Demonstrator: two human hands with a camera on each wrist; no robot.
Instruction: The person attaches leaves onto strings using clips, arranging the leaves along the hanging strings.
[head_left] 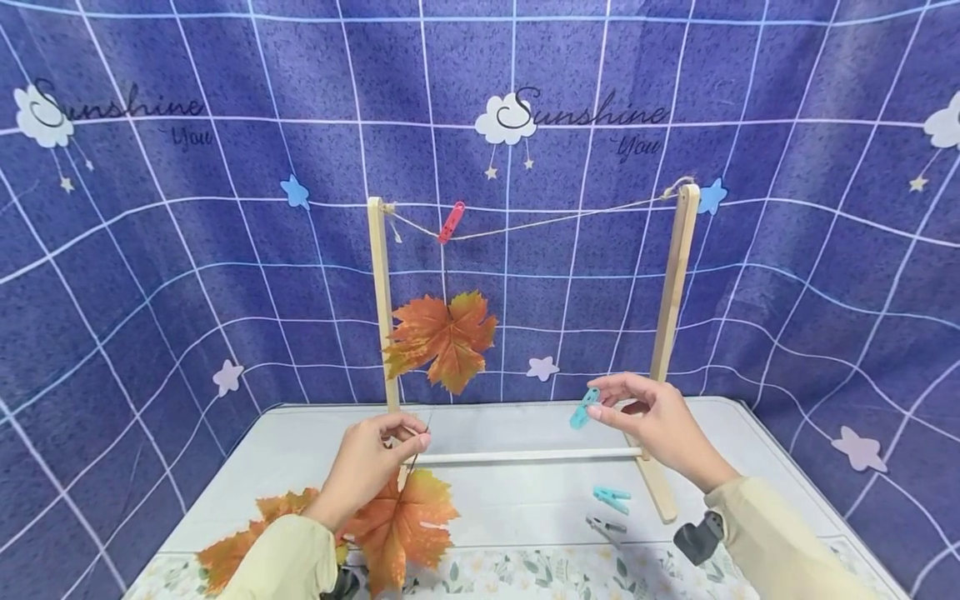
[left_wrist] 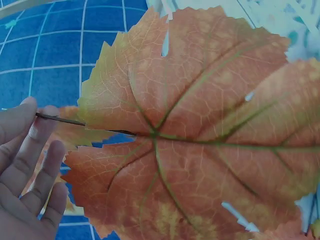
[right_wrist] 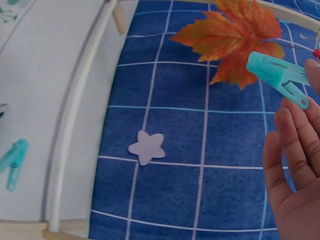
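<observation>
My left hand (head_left: 372, 457) pinches the thin dark stem of an orange artificial leaf (head_left: 405, 525), which hangs below the fingers. In the left wrist view the veined leaf (left_wrist: 210, 115) fills most of the picture. Thumb and fingers of my right hand (head_left: 656, 412) pinch a teal clothespin (head_left: 584, 408) by its handle end; its nose appears closed in the right wrist view. Another leaf (head_left: 450, 337) hangs by its stem from a string (head_left: 555, 222), held there by a red clothespin (head_left: 452, 222). Both hands are below the string, in front of the wooden frame (head_left: 380, 283).
On the white table (head_left: 525, 500) lie a second teal clothespin (head_left: 612, 498) and a grey clothespin (head_left: 606, 528). More orange leaves (head_left: 232, 546) lie at the left, partly behind the left sleeve. A white crossbar (head_left: 525, 456) joins the frame's posts low down. Blue patterned cloth (head_left: 585, 317) stands behind.
</observation>
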